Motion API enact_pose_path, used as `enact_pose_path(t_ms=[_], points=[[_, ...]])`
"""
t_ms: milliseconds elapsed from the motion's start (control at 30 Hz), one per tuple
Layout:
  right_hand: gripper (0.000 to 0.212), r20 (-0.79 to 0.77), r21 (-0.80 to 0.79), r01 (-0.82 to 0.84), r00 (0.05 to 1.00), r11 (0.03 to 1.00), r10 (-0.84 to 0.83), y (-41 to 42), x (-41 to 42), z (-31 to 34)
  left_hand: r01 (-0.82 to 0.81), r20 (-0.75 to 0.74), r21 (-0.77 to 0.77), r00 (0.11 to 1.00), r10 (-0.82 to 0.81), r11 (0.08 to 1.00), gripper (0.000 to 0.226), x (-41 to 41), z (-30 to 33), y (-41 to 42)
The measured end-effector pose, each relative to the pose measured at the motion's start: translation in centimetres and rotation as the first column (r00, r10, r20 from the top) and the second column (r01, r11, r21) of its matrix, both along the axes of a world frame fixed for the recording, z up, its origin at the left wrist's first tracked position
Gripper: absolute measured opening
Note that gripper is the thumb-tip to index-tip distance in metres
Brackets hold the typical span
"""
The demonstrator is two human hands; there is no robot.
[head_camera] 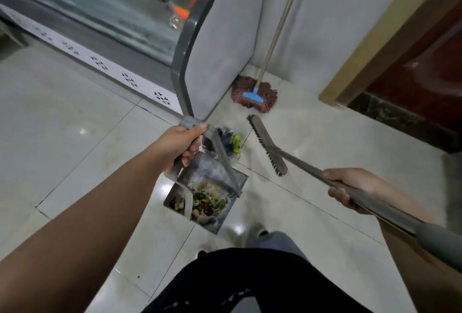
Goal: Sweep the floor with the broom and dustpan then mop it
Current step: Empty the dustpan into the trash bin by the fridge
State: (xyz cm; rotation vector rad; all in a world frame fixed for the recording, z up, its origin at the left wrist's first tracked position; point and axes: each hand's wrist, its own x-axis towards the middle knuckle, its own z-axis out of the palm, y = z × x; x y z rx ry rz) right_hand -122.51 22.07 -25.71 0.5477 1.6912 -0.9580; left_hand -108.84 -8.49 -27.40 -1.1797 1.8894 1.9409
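Two bare hands are at work over a glossy pale tiled floor (75, 122), seen from above by a head-worn camera. The left hand (183, 144) is curled around the top of the upright handle of a grey metal box-shaped dustpan (220, 175), which hangs tilted just above the tiles, its tray holding a heap of green, white and reddish food scraps (207, 204). The right hand (350, 187) grips the long grey handle of a flat grey push broom (268, 146), fingers wrapped beneath the shaft; the dark-bristled head sits low over the floor just right of the dustpan, and whether it touches the tiles cannot be told. Between the dustpan and the broom head, a small pile of dark and yellow rubbish (231, 141) lies on the floor. Beyond it, a maroon string mop with a blue plastic bracket and pale wooden pole (255, 94) rests on the floor, its pole leaning against a grey wall in the corner. To the left stands a glass-fronted display cabinet with a grey curved frame (197, 45), a white patterned strip running along its base. At right, a tan door frame (370, 45) borders a dark red-brown door. The person's dark clothing (250, 280) fills the lower edge.
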Motion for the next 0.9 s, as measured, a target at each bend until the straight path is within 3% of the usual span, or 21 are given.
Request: enact_pose_path(t_ms=[233, 433, 633, 900], points=[[0.012, 0.001, -0.014, -0.056, 0.998, 0.998, 0.056, -2.9, -11.0, -4.0, 0.081, 0.190, -0.014, 0.979, -0.077, 0.997, 0.045, -13.8, -0.8, -2.0], [0.016, 0.142, -0.010, -0.055, 0.988, 0.998, 0.056, -4.2, -19.1, -7.4, 0.140, 0.328, 0.026, 0.934, -0.140, 0.990, 0.045, -23.7, -2.4, -3.6], [0.024, 0.268, 0.012, 0.027, 0.963, 1.000, -0.029, -5.4, -21.3, -10.0, 0.141, 0.367, 0.035, 0.919, -0.144, 0.989, 0.045, -29.8, -3.6, -5.6], [0.019, 0.244, 0.001, 0.045, 0.969, 0.999, -0.044, -6.9, -21.5, -12.5, 0.260, 0.448, 0.043, 0.858, -0.252, 0.965, 0.047, -35.6, -6.5, -6.7]])
